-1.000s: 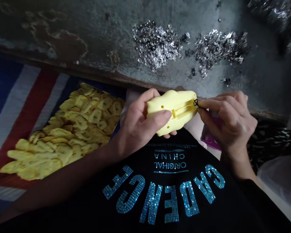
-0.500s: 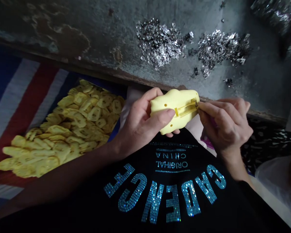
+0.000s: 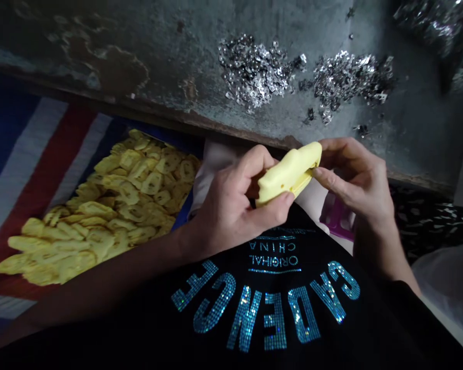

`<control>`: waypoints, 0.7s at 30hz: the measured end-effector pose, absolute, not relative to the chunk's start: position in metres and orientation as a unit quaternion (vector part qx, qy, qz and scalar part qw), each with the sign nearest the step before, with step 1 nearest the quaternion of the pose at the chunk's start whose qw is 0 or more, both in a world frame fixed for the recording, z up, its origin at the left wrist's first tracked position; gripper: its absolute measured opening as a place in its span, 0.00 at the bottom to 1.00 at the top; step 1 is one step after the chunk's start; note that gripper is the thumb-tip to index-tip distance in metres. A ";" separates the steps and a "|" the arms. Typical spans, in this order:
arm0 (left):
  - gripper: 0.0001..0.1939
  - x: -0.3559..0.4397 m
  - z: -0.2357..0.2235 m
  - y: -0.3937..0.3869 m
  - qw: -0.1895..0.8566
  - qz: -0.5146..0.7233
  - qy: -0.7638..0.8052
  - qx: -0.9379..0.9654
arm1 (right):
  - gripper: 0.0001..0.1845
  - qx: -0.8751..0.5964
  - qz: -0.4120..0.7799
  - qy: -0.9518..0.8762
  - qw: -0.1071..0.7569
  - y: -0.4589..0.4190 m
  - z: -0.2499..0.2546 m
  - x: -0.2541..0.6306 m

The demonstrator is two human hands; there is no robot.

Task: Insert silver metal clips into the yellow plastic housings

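Observation:
A pale yellow plastic casing [image 3: 291, 167] with a small hole and a recessed slot is held up tilted, its slotted face turned down towards me. My left hand [image 3: 241, 195] is closed around its left end, thumb along the lower edge. At the right end my right hand [image 3: 353, 177] pinches the casing, with the thumb at the end of the slot and the fingers on the far edge. Whether a small metal piece sits under that thumb is hidden. Beyond the hands, two heaps of shiny metal clips [image 3: 254, 72] and contact pieces [image 3: 351, 77] lie on the metal tabletop [image 3: 170, 36].
Many similar yellow casings [image 3: 127, 190] fill a blue-edged container on the left, beside a striped red, white and blue sheet [image 3: 34, 169]. A clear bag of metal parts [image 3: 435, 25] lies at the far right. A purple object [image 3: 337, 221] shows below my right hand.
The casing has tipped so its slotted face turns down and its side shows. My right hand has shifted from pinching at the slot's end to gripping the casing's right end.

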State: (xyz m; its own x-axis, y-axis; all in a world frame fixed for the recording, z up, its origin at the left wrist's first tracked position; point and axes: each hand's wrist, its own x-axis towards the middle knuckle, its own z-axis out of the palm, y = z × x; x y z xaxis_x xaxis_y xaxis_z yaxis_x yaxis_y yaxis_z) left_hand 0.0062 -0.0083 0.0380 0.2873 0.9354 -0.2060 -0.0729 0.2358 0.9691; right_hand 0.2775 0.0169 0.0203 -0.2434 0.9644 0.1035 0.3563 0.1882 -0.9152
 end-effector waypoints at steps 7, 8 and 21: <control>0.18 0.006 0.041 -0.004 0.556 0.358 0.332 0.673 | 0.23 -0.462 0.422 -0.632 0.457 0.013 0.004 0.275; 0.23 0.005 0.040 -0.004 0.571 0.348 0.322 0.670 | 0.22 -0.465 0.406 -0.628 0.474 0.008 0.000 0.274; 0.63 0.021 0.036 0.018 0.597 0.261 0.216 0.727 | 0.25 -0.439 0.240 -0.642 0.581 -0.018 -0.027 0.285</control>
